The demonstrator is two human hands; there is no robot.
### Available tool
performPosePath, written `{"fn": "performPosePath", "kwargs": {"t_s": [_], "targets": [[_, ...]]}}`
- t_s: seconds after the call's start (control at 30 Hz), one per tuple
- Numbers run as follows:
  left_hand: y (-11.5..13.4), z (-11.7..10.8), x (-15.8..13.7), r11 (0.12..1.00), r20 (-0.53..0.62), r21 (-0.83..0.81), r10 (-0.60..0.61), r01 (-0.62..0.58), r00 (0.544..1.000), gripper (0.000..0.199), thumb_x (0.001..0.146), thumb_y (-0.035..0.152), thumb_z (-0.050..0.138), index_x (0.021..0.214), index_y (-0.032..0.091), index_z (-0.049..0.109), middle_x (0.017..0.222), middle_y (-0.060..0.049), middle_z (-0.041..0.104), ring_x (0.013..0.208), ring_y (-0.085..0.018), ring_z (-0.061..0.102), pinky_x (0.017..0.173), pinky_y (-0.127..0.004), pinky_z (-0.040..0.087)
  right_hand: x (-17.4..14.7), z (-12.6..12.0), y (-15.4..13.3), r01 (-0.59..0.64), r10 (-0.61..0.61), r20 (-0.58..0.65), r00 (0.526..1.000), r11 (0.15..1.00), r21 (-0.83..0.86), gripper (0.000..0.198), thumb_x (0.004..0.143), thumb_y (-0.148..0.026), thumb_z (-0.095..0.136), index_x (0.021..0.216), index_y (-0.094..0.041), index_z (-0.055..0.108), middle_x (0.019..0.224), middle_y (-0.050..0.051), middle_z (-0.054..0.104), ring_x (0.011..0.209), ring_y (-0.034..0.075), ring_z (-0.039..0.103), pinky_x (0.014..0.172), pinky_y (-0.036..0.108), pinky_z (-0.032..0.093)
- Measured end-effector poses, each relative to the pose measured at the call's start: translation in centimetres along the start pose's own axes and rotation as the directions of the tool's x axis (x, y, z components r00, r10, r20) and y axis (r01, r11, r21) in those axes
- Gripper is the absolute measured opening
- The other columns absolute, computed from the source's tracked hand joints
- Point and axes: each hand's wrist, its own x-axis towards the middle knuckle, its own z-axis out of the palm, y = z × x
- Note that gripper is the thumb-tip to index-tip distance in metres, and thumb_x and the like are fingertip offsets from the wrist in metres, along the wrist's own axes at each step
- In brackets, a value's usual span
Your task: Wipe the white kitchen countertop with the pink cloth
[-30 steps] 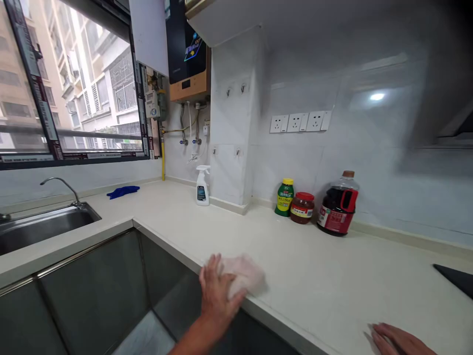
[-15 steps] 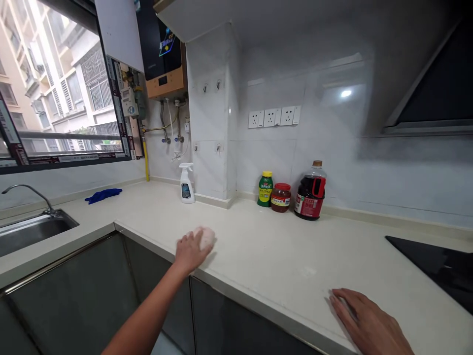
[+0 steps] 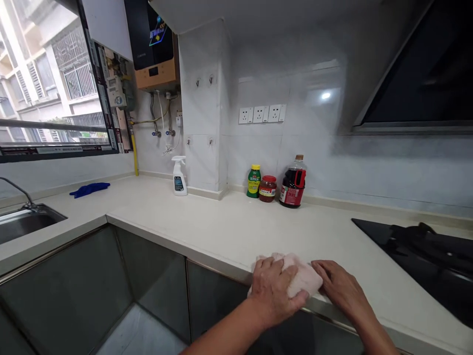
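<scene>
The crumpled, pale pink fabric cloth (image 3: 306, 278) could be slipping over the front edge of the smooth, off-white desk (image 3: 221, 231) if the bare left hand (image 3: 272, 288) is loosening. It is lying beneath that hand's bent, clasping fingers, while the bare right hand (image 3: 342, 287) is hovering or resting just beside it, its grip impossible to tell.

Cream L-shaped countertop (image 3: 221, 229), items on surface.
Pinkish cloth (image 3: 307, 280) under left fingers (image 3: 288, 275); beyond fingertips: white spray bottle (image 3: 179, 178), green squeeze bottle (image 3: 253, 182), red-lidded jar (image 3: 267, 189), red-handled jug (image 3: 292, 185); far left, crumpled blue item (image 3: 89, 190); right, black gas hob (image 3: 406, 256).
</scene>
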Motion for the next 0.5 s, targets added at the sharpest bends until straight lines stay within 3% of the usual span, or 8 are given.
{"fn": "performPosePath", "kwargs": {"t_s": [0.1, 0.23, 0.4, 0.5], "targets": [[-1.0, -1.0, -0.3, 0.998, 0.025, 0.029, 0.05, -0.051, 0.998, 0.057, 0.082, 0.06, 0.062, 0.128, 0.026, 0.063, 0.126, -0.011, 0.067, 0.112, -0.031, 0.06, 0.094, -0.049, 0.045, -0.7, -0.1, -0.5, 0.023, -0.026, -0.027, 0.999, 0.995, -0.093, 0.058, 0.099, -0.056, 0.025, 0.1, -0.02, 0.071, 0.107, 0.008, 0.069, 0.097, 0.025, 0.064, 0.083, 0.037, 0.048], [-4.4, -4.0, -1.5, 0.993, 0.001, 0.1, 0.055, -0.055, 0.998, 0.055, 0.081, 0.057, 0.065, 0.126, 0.026, 0.063, 0.126, -0.009, 0.067, 0.109, -0.028, 0.061, 0.094, -0.044, 0.046, -2.7, 0.4, -1.3, 0.059, -0.081, -0.104, 0.991, 0.979, -0.197, 0.059, 0.1, -0.051, 0.023, 0.106, -0.018, 0.071, 0.115, 0.012, 0.068, 0.109, 0.029, 0.061, 0.091, 0.042, 0.046], [-13.0, -8.8, -4.4, 0.968, -0.104, 0.242, -0.038, 0.063, 0.994, 0.043, 0.086, 0.045, 0.057, 0.125, 0.025, 0.064, 0.118, -0.009, 0.071, 0.106, -0.027, 0.063, 0.094, -0.042, 0.047, -6.1, 2.2, -1.5, 0.169, -0.303, -0.331, 0.894, 0.911, -0.377, 0.052, 0.104, -0.041, 0.021, 0.118, -0.022, 0.068, 0.124, 0.008, 0.066, 0.116, 0.031, 0.058, 0.09, 0.048, 0.043], [-18.1, -11.1, -5.9, 0.931, -0.178, 0.316, -0.128, 0.18, 0.976, 0.041, 0.088, 0.046, 0.051, 0.12, 0.024, 0.066, 0.116, -0.01, 0.072, 0.109, -0.03, 0.063, 0.096, -0.044, 0.046, -7.8, 2.7, -2.0, 0.126, -0.279, -0.422, 0.863, 0.926, -0.355, 0.047, 0.106, -0.044, 0.028, 0.125, -0.021, 0.064, 0.129, 0.009, 0.063, 0.121, 0.032, 0.054, 0.096, 0.051, 0.04]]}}
